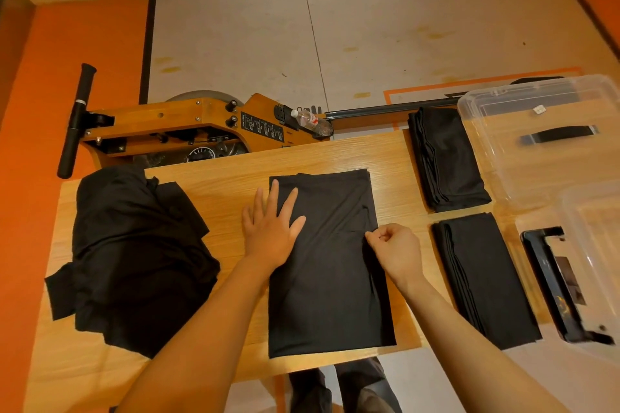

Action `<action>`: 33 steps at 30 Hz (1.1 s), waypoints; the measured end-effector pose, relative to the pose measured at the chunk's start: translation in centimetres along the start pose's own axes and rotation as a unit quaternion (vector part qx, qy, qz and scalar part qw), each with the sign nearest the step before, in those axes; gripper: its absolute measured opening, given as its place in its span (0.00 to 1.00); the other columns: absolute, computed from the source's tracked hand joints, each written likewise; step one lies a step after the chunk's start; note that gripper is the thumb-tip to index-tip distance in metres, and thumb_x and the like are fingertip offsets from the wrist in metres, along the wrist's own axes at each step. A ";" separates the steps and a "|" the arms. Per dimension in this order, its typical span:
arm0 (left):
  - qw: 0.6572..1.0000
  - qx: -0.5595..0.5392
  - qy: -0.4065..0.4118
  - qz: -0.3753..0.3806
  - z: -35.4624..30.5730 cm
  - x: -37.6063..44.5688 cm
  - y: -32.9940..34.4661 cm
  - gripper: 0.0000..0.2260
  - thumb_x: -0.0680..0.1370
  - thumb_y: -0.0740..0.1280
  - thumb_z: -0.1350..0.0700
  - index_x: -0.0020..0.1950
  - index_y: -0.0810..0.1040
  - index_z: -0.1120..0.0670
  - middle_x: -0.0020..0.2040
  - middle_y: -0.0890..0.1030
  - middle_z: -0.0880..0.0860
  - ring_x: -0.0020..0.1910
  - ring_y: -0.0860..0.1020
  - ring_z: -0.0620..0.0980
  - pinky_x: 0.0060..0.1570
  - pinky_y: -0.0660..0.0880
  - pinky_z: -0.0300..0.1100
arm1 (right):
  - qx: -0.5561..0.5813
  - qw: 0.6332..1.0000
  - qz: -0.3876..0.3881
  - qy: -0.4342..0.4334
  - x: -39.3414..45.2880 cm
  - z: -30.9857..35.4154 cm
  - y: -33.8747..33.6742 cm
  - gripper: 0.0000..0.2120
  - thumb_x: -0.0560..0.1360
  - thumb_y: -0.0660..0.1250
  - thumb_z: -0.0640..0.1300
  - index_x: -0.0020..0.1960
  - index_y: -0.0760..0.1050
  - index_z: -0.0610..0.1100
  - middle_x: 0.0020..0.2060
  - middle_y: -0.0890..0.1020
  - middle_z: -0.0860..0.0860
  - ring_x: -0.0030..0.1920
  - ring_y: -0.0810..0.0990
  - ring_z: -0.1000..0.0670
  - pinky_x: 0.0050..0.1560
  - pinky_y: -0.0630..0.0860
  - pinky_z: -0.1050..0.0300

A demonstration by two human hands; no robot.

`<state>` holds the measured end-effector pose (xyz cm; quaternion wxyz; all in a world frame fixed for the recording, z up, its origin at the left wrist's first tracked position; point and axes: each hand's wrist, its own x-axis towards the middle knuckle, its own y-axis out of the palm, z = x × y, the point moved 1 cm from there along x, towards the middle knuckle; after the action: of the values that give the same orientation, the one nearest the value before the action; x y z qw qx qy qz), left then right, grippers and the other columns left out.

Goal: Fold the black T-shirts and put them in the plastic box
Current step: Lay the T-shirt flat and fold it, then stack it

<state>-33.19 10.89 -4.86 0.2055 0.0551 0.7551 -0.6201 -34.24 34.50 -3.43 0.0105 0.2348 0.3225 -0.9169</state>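
Fingers of our left hand spread flat, pinning the T-shirt on the table while right-hand fingers pinch its right edge to fold.

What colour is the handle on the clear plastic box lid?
Black. The handle on the clear lid shows plainly in the head view, at the table's far right.

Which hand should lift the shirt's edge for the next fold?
Probably the right hand: it already pinches the right edge of the half-folded T-shirt. The left hand lies flat on its left side, well placed to hold it down.
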 end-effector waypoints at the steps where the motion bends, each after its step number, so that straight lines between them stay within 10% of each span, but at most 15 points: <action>1: 1.000 -0.002 0.001 0.000 0.0 0.0 0.0 0.27 0.81 0.47 0.36 0.78 0.42 0.39 0.79 0.37 0.50 0.77 0.37 0.57 0.73 0.43 0.60 | 0.008 1.000 -0.005 0.004 -0.1 -0.2 -0.2 0.07 0.74 0.70 0.42 0.39 0.79 0.41 0.33 0.82 0.50 0.38 0.80 0.51 0.35 0.70 0.61; 14: 0.999 -0.020 0.001 -0.041 0.1 -1.3 0.3 0.29 0.80 0.50 0.37 0.78 0.44 0.40 0.79 0.39 0.51 0.78 0.39 0.57 0.73 0.45 0.60 | 0.049 0.999 -0.010 0.015 -2.4 -2.0 -1.2 0.16 0.79 0.66 0.50 0.37 0.76 0.42 0.32 0.80 0.50 0.35 0.77 0.51 0.36 0.69 0.58; 21: 0.989 0.011 0.026 -0.146 0.3 -6.8 4.4 0.29 0.77 0.63 0.41 0.76 0.62 0.46 0.77 0.62 0.56 0.74 0.62 0.60 0.65 0.66 0.61 | -0.011 1.000 0.020 0.011 -6.1 -3.8 -0.9 0.15 0.71 0.74 0.55 0.37 0.78 0.44 0.32 0.81 0.52 0.35 0.79 0.53 0.36 0.75 0.58; 33: 0.988 0.029 0.049 -0.147 0.5 -9.2 6.0 0.28 0.76 0.65 0.42 0.75 0.65 0.46 0.76 0.63 0.57 0.74 0.62 0.63 0.64 0.65 0.65 | 0.019 0.999 0.000 0.027 -8.4 -6.5 -1.2 0.10 0.76 0.70 0.43 0.37 0.78 0.41 0.34 0.81 0.48 0.37 0.79 0.49 0.39 0.75 0.57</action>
<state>-22.61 13.33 -6.96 0.0735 -0.0204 0.7454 -0.6622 -24.21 38.22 -3.41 -0.0023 0.2595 0.3047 -0.9164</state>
